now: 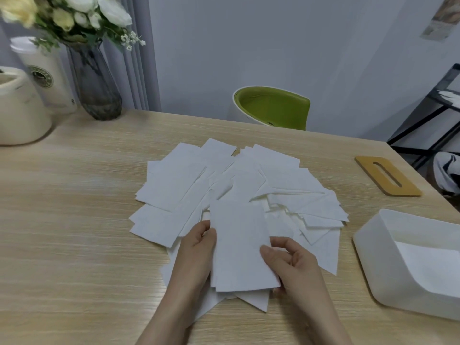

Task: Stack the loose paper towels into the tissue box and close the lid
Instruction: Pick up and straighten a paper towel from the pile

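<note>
Pinching a small stack of paper towels (242, 247) between them, the left hand (196, 250) and right hand (288, 260) hold it over the scattered towel pile (224, 180); the open tissue box (398, 265) sits right, its wooden lid (387, 175) beyond.

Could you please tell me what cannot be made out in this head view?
- Tissue box: its right end is cut off by the frame edge, so how full it is stays unclear.
- Held paper towels: how many are in the grip of the left hand and right hand is hidden by the top sheet.
- Cup logo: too blurred to read.
</note>
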{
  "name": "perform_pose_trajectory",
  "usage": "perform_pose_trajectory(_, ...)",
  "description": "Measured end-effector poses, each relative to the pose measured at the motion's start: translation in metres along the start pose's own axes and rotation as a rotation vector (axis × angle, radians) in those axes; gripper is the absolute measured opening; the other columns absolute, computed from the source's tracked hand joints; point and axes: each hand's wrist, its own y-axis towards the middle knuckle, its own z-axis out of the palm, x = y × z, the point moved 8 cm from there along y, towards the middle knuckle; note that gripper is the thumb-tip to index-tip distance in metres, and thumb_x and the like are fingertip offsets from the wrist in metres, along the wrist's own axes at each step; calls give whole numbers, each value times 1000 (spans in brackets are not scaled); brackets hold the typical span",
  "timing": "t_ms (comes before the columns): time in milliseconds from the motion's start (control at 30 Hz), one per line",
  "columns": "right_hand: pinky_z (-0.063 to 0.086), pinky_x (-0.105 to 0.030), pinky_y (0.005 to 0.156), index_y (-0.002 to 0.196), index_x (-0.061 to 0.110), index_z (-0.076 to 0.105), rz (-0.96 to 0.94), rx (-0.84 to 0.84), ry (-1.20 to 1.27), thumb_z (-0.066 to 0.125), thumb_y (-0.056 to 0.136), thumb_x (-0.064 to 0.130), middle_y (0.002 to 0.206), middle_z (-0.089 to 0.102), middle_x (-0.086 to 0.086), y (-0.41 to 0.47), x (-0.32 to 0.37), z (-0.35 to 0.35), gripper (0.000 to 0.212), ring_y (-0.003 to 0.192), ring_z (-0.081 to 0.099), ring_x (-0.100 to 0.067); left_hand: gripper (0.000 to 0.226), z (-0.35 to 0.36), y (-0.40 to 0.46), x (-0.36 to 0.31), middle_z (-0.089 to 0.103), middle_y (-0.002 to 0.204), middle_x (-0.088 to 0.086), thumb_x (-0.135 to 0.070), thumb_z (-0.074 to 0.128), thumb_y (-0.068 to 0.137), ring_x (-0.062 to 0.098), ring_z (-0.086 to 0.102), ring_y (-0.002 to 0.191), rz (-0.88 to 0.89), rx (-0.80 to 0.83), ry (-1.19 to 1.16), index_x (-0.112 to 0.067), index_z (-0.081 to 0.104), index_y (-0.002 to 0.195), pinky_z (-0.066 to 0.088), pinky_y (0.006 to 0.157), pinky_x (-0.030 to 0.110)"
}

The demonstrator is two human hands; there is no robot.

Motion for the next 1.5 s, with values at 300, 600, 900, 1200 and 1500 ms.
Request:
perform_pose_trajectory(300,32,-17,34,81,8,67,-41,-77,-66,62,90,11,49,62,-1,5,1,2,10,34,44,-5,41,0,0,0,75,81,-9,-20,47,100,0,67,69,15,-10,-17,-41,74,78,47,64,24)
perform_pose_trajectory(600,31,-18,36,81,9,67,-97,-63,-115,64,90,11,53,56,-13,11,3,8,9,33,38,-10,42,-5,5,6,72,76,-8,-17,47,99,3,63,69,3,-35,34,-34,73,71,46,71,29)
perform_pose_trajectory(900,40,-15,48,83,14,69,-116,-19,-148,67,87,14,55,64,-3,14,3,12,4,53,56,-9,23,-7,7,8,75,87,-7,-11,49,97,8,70,80,47,-41,113,-24,69,96,51,70,30)
perform_pose_trajectory(1200,40,-14,66,113,34,60,-244,-165,-500,65,88,18,110,57,21,36,20,-47,30,69,49,2,15,-25,14,6,68,101,25,-8,52,95,29,63,86,56,-84,53,0,64,95,45,78,42)
perform_pose_trajectory(1500,45,-12,58,98,19,71,-99,-146,-196,48,99,25,79,71,9,40,9,-74,24,65,58,-1,15,-21,14,7,67,98,26,-10,53,95,28,62,83,73,-66,52,3,62,93,44,77,41)
